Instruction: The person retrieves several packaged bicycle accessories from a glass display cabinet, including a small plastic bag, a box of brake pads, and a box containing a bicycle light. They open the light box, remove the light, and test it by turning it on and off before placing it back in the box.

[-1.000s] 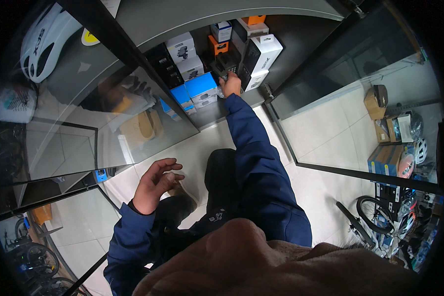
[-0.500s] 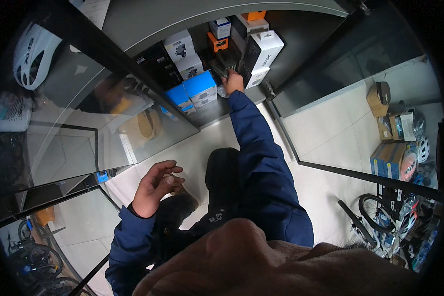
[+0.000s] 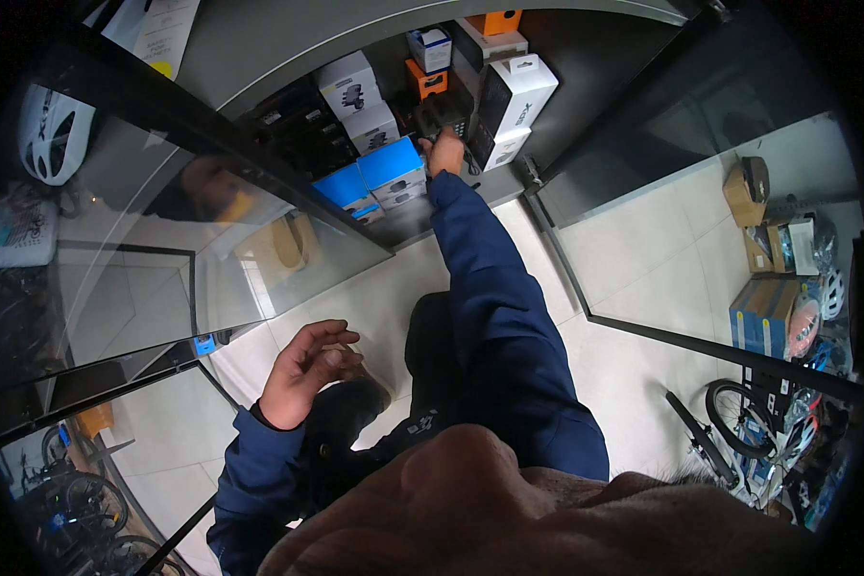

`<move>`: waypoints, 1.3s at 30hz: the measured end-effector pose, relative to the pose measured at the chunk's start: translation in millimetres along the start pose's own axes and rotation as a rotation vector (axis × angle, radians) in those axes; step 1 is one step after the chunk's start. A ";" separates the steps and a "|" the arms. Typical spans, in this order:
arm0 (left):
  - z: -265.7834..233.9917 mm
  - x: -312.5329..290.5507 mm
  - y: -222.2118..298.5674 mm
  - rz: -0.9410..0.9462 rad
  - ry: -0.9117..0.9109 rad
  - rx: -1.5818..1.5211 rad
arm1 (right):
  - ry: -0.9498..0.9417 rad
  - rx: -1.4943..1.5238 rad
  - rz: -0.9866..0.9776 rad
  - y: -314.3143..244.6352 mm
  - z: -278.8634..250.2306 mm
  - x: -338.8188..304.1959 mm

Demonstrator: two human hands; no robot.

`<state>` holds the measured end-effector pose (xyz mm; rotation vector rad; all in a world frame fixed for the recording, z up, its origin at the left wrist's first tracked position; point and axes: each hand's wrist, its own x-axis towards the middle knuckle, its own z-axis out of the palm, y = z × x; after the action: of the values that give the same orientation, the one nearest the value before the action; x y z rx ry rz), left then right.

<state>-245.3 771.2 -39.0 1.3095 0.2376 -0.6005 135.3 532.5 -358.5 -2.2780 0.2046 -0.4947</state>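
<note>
Black boxy device (image 3: 442, 113) with a grid of key-like squares on its face sits inside the low cabinet, on its grey shelf (image 3: 394, 228), between the blue-topped boxes (image 3: 391, 163) and a tall white-and-black box (image 3: 523, 91). The right hand (image 3: 444, 154), at the end of a dark blue sleeve (image 3: 490, 259), reaches in to its near side; the fingers are partly curled against it – whether they grip it or only touch it I cannot tell, since the back of the hand hides most of them. The left hand (image 3: 307, 374) hangs well apart from the cabinet, above the pale tiled floor (image 3: 346, 283), its fingers loosely bent, half open and holding nothing. Behind the device stands an orange box (image 3: 429, 80), with a small white-and-blue box (image 3: 430, 48) next to it. White boxes with a mount pictured on them (image 3: 348, 84) are stacked to the left, beside dark boxes (image 3: 302, 120). Glass doors stand open on both sides – the left door (image 3: 163, 250) has a white helmet (image 3: 58, 134) showing beyond it.
</note>
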 end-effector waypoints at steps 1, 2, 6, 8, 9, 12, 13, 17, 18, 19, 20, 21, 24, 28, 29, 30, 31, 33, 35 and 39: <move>-1.1 -0.3 0.8 0.006 0.007 0.025 | -0.003 0.007 0.018 -1.7 4.9 0.0; -1.9 -0.4 1.8 0.015 0.005 0.043 | -0.010 0.014 0.040 -1.7 8.2 -1.6; 0.1 -5.9 1.5 0.008 0.025 0.028 | 0.105 0.161 0.115 10.6 9.6 -15.1; 0.1 -9.8 3.2 0.011 0.027 0.028 | 0.104 0.108 0.074 17.5 9.4 -12.1; 0.8 -11.7 3.4 0.003 0.027 0.029 | -0.011 0.010 0.108 20.9 9.3 -9.1; 1.0 -12.7 4.4 0.004 0.019 0.034 | -0.036 -0.140 0.155 23.3 15.6 3.0; 1.3 -13.2 4.3 0.002 0.023 0.044 | -0.039 -0.167 0.136 23.8 17.5 3.4; 3.7 -12.8 2.5 0.012 0.012 0.067 | -0.097 -0.214 0.223 22.9 22.5 -0.2; 4.7 -14.2 2.6 0.012 0.010 0.071 | -0.077 -0.199 0.186 22.5 21.4 -1.7; 5.6 -14.1 2.8 0.016 0.012 0.070 | -0.067 -0.190 0.152 23.7 17.7 -1.9; 6.8 -14.3 3.1 0.020 0.010 0.067 | -0.081 -0.205 0.152 25.9 11.5 -1.5; 8.2 -13.3 3.9 0.027 0.007 0.062 | -0.054 -0.133 0.109 28.7 2.8 -0.2; 12.7 -10.4 6.7 0.018 0.033 0.078 | -0.082 -0.001 0.106 37.0 -36.0 -9.1; 20.7 -2.1 9.6 0.085 0.024 0.120 | -0.024 0.302 0.048 34.9 -102.4 -61.6; 21.8 0.9 10.0 0.096 0.009 0.130 | -0.131 0.340 0.080 29.4 -115.1 -80.8; 22.8 4.6 10.0 0.115 0.003 0.154 | -0.237 0.338 0.160 23.3 -127.4 -98.6; 23.9 8.4 9.1 0.133 -0.002 0.178 | -0.293 0.404 0.100 13.6 -135.3 -121.5; 26.5 14.2 4.2 0.146 0.031 0.208 | -0.463 0.449 0.065 -4.5 -151.9 -167.3; 27.0 15.2 -1.2 0.155 0.068 0.209 | -0.608 0.362 -0.031 -13.3 -168.0 -189.2; 23.4 6.2 -6.6 0.257 0.202 0.307 | -0.905 0.379 -0.056 -5.1 -180.2 -210.0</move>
<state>-247.6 746.3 -41.4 1.6702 0.1419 -0.2921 -130.3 477.8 -303.1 -1.9182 -0.3765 0.4586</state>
